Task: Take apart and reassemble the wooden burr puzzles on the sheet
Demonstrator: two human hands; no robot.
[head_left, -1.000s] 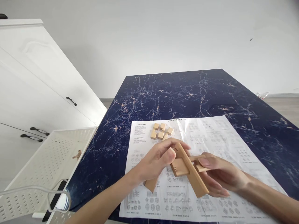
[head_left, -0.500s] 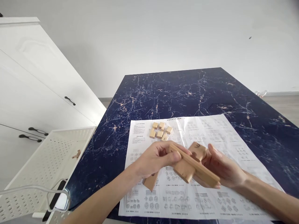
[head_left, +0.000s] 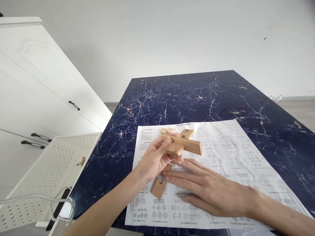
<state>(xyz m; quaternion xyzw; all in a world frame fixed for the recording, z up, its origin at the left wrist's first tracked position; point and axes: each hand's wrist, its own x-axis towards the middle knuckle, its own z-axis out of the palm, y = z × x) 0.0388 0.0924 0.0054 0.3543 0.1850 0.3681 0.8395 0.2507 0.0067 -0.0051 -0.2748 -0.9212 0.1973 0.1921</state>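
Observation:
My left hand (head_left: 154,160) is closed on a cross of two interlocked wooden puzzle bars (head_left: 183,145), lifted above a printed instruction sheet (head_left: 228,154). My right hand (head_left: 209,190) lies flat and open on the sheet, palm down, its fingertips reaching toward a loose wooden bar (head_left: 160,183) lying on the paper below my left hand. Small wooden blocks (head_left: 166,130) sit on the sheet behind the raised cross, mostly hidden by it.
The sheet lies on a dark blue marbled table (head_left: 187,98). A white perforated tray (head_left: 49,170) with a small wooden piece (head_left: 81,162) stands at the left, beside white cabinets (head_left: 36,95). A dark phone (head_left: 59,209) lies under a wire handle (head_left: 36,203).
My right hand let go of the wooden cross and dropped flat onto the paper. My left hand lifted the cross up and away, rotating it level.

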